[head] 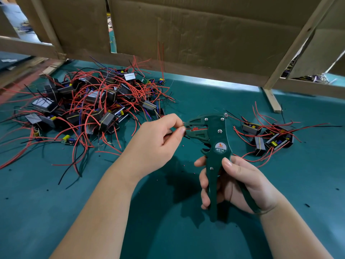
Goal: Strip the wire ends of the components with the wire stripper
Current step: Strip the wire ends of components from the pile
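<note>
Currently I see the L hand (158, 139) pinching a thin wire end (187, 137) betw. thumb and forefinger, right at the nose of the wire stripper (214, 131); can't tell if the wire sits inside the tool's mouth. R hand (235, 184) is curled round both handles, tool upright, head pointing left, above the green tabletop (168, 230). Left of the hands lies a big tangled pile of components (84, 101) w/ red and black leads. A smaller group of components (270, 137) sits to the right, near the tool's head. Cardboard wall (186, 34) on a wooden frame (298, 43) stands along the back edge.
</note>
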Demonstrator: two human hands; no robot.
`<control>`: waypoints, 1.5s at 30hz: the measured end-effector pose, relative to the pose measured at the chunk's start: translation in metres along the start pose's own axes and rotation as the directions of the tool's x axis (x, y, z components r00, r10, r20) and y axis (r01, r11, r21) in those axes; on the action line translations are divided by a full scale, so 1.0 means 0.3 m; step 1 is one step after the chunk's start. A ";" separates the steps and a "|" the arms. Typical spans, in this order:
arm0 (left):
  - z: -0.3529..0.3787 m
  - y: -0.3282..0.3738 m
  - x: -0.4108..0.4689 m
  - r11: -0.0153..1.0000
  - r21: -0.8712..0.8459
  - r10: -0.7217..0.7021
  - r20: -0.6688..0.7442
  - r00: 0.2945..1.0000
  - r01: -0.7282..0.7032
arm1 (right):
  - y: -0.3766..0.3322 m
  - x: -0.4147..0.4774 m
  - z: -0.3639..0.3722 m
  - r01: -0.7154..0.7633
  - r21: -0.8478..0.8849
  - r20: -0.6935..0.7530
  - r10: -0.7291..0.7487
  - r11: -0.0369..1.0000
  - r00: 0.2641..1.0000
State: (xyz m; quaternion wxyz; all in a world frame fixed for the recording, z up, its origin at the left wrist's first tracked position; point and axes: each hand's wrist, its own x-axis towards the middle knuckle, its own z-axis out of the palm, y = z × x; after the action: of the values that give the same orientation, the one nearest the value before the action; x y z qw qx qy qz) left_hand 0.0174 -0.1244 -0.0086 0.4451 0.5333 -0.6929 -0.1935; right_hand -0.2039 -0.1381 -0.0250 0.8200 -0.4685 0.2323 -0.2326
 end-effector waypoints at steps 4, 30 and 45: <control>0.000 -0.002 0.001 1.000 0.022 0.012 0.005 1.000 -0.012 | -0.001 0.000 0.001 -0.003 0.008 -0.017 0.003 1.000 1.000; 0.016 -0.034 0.008 0.983 0.026 -0.183 -0.024 0.983 0.183 | 0.022 0.055 0.078 0.211 0.242 -0.260 -0.147 0.947 0.954; 0.025 0.013 0.007 0.985 -0.163 -0.066 -0.080 0.995 0.052 | 0.007 0.017 0.070 0.036 0.197 0.031 -0.043 0.980 0.999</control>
State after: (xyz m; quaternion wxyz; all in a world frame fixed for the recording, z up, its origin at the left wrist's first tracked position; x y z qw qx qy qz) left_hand 0.0090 -0.1264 -0.0089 0.5097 0.5237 -0.6393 -0.2391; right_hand -0.1871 -0.1264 -0.0183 0.8615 -0.3936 0.1845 -0.2624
